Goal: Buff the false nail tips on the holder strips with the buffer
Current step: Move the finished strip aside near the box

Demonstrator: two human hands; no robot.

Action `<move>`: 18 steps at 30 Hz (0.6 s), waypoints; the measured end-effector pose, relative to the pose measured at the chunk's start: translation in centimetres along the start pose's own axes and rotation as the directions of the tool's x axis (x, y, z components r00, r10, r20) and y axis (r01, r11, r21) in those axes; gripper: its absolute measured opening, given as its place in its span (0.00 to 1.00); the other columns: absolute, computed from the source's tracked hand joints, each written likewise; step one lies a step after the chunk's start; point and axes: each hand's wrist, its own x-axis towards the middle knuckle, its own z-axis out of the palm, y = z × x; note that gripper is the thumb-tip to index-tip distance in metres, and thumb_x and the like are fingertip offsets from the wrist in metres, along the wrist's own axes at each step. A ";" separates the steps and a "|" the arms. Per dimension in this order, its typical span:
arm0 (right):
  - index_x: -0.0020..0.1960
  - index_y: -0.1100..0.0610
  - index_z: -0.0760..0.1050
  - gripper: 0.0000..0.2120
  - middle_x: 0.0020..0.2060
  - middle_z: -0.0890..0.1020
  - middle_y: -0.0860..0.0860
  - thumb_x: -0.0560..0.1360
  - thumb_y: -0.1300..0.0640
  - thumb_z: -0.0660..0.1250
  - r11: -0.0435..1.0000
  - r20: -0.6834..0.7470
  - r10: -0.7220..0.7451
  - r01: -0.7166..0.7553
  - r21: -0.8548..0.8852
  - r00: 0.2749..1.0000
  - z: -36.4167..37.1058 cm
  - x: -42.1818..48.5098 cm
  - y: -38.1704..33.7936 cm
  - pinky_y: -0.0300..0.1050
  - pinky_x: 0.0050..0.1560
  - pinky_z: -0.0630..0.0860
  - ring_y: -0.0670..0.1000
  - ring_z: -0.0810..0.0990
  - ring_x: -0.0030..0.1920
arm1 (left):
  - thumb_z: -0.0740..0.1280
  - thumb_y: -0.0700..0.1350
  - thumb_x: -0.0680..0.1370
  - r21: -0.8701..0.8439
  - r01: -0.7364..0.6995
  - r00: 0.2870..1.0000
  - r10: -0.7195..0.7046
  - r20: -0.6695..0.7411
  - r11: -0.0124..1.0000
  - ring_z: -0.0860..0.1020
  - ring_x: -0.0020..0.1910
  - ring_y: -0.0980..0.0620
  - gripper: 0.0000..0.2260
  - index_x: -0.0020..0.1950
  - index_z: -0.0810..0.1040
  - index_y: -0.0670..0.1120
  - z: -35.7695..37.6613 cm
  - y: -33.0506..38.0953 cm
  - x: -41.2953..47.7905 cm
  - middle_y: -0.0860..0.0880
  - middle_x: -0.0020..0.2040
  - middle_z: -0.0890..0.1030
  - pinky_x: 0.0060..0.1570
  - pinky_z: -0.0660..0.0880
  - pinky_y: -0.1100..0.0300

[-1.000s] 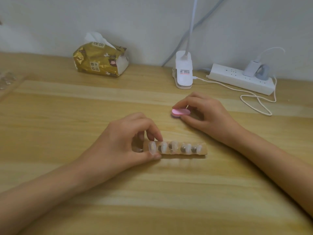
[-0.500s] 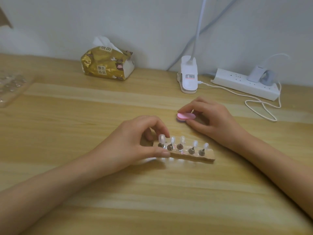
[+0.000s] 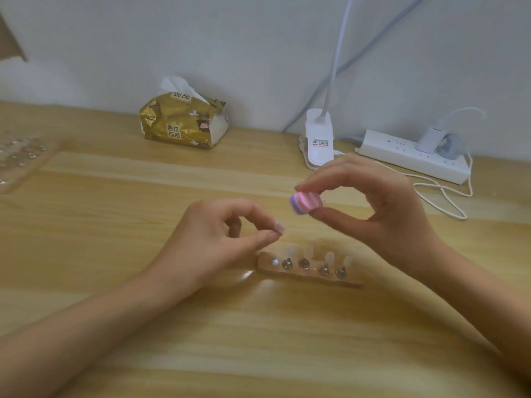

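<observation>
My right hand (image 3: pixel 382 208) is holding the buffer (image 3: pixel 306 203) just right of the frame's centre, raised off the table (image 3: pixel 115 196). I am pinching this small pink block with a purple layer between my thumb below and my index finger above, and my other fingers are curling loosely behind it.

My left hand (image 3: pixel 224 237) is hovering left of centre, with thumb and index finger closing narrowly on a small pale piece (image 3: pixel 278 226). It looks like a single nail tip, though blur is making that hard to confirm.

The holder strip (image 3: pixel 310 270) is lying flat on the wood just below and between my two hands, touching neither. Four false nail tips (image 3: pixel 308 250) are standing upright on its metal posts, and the leftmost post (image 3: pixel 274 262) is showing bare shiny metal.

Along the wall at the top of the frame, a gold tissue pack (image 3: pixel 184 122) is sitting left of centre. A white clip lamp base (image 3: pixel 319 145) is standing right of centre, and a white power strip (image 3: pixel 413 156) is lying at the upper right with a thin cable (image 3: pixel 442 196) looping below it. A clear plastic tray (image 3: pixel 20 156) is lying at the left edge, blurred.
</observation>
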 end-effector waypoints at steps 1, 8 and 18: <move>0.55 0.60 0.83 0.08 0.49 0.83 0.52 0.76 0.62 0.74 0.999 0.036 -0.039 0.040 -0.034 0.999 0.4 0.2 -0.4 0.45 0.53 0.78 0.51 0.83 0.51 | 0.76 0.50 0.69 -0.063 0.056 0.998 -0.056 0.001 0.996 0.62 0.27 0.57 0.02 0.39 0.85 0.55 0.1 -0.1 0.2 0.58 0.25 0.67 0.28 0.59 0.69; 0.54 0.59 0.84 0.07 0.49 0.83 0.51 0.76 0.63 0.74 0.981 0.035 -0.064 0.069 -0.182 0.997 1.5 0.0 -0.4 0.47 0.50 0.79 0.48 0.83 0.50 | 0.76 0.59 0.65 -0.147 0.096 0.995 -0.093 0.029 0.984 0.59 0.27 0.57 0.10 0.38 0.86 0.55 0.0 -0.4 0.2 0.54 0.26 0.64 0.26 0.57 0.68; 0.55 0.60 0.83 0.10 0.49 0.84 0.52 0.74 0.64 0.75 0.998 0.006 -0.041 0.041 -0.043 0.999 1.6 0.3 -1.2 0.44 0.54 0.79 0.48 0.83 0.52 | 0.79 0.53 0.63 -0.226 -0.047 0.998 0.038 -0.047 0.973 0.65 0.27 0.60 0.07 0.38 0.86 0.56 0.0 -0.4 0.5 0.59 0.30 0.80 0.31 0.64 0.74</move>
